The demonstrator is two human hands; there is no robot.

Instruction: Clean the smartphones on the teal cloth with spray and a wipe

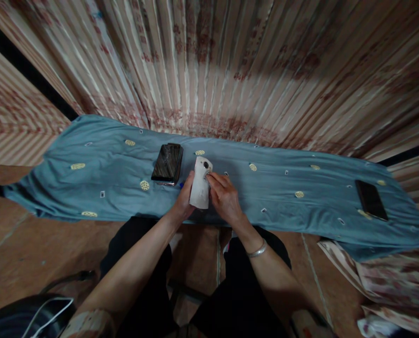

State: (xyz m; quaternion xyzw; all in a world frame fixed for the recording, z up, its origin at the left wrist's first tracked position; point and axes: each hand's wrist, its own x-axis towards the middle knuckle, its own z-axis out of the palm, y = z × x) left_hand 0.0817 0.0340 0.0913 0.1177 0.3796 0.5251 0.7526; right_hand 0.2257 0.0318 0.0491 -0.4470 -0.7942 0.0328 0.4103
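A white phone (200,188), its back facing up with a round dark camera near the far end, is held above the cloth-covered table in front of me. My left hand (185,196) grips it along the left edge, the fingers mostly hidden beneath. The bent fingers of my right hand (225,195) press together against its right side, just below the camera. Whether anything small sits under those fingertips cannot be made out. Left of the hands lies a small stack of dark phones (167,162), the top one glossy. A little blue thing (181,185) shows beside my left hand.
A blue-green cloth (272,188) with yellow patterns covers the long table. Another dark phone (371,200) lies at the far right. Striped curtains (202,70) hang behind. At lower left, a white cable (52,312) rests over something black on the brown floor (79,244).
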